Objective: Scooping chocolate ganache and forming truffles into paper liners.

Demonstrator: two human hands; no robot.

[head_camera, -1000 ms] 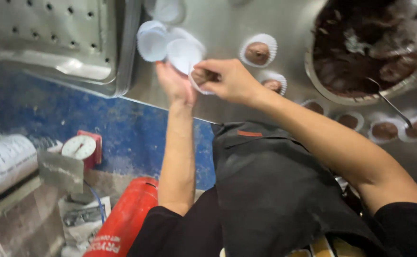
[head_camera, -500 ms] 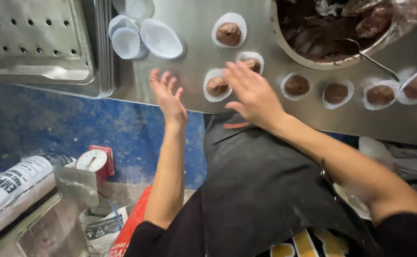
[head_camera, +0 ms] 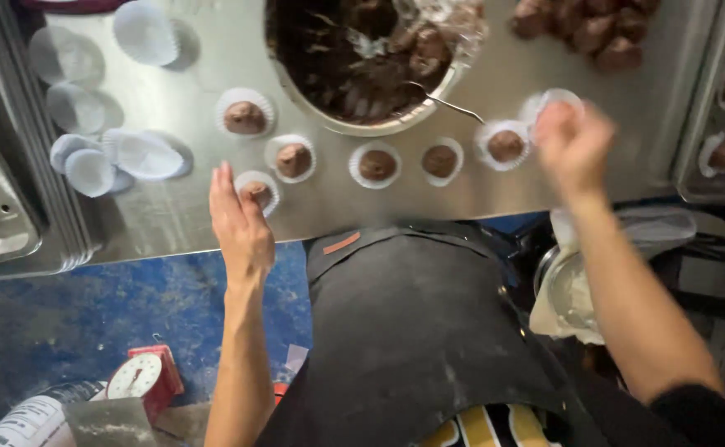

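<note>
The left hand (head_camera: 242,222) is flat, fingers together, pointing up-frame beside a filled paper cup (head_camera: 257,191) at the table (head_camera: 189,223) edge. The right hand (head_camera: 573,145), blurred, covers another cup (head_camera: 549,103); grip indiscernible.

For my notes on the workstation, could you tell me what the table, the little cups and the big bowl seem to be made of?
Table: probably stainless steel, brushed grey with soft reflections. Cups: likely thin white paper, pleated and slightly translucent. Bowl: seemingly metal, with a thin shiny rim; its inside is covered by dark brown mix. The left hand hovers beside one filled cup.
</note>
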